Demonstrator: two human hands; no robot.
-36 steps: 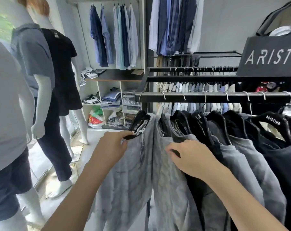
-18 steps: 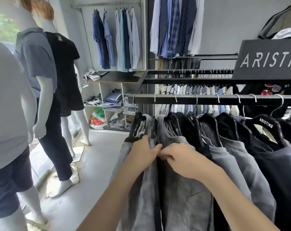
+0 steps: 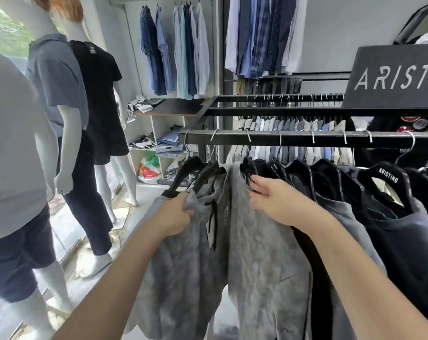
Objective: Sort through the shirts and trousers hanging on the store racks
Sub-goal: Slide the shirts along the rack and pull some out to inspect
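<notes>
on the store rack [image 3: 306,141], grey shirts [image 3: 264,266] hang near mannequins [image 3: 58,77].

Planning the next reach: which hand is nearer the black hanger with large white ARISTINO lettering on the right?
Right. The right hand touches the light grey shirt a few hangers left of that hanger; the left hand grips the mottled grey shirt farther left.

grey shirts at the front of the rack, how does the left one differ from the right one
The left grey shirt is darker and blotchy; the right grey shirt is paler. The left hand grips the left one's shoulder; the right hand only touches the right one's collar. Both hang on black hangers from the same rail.
</notes>
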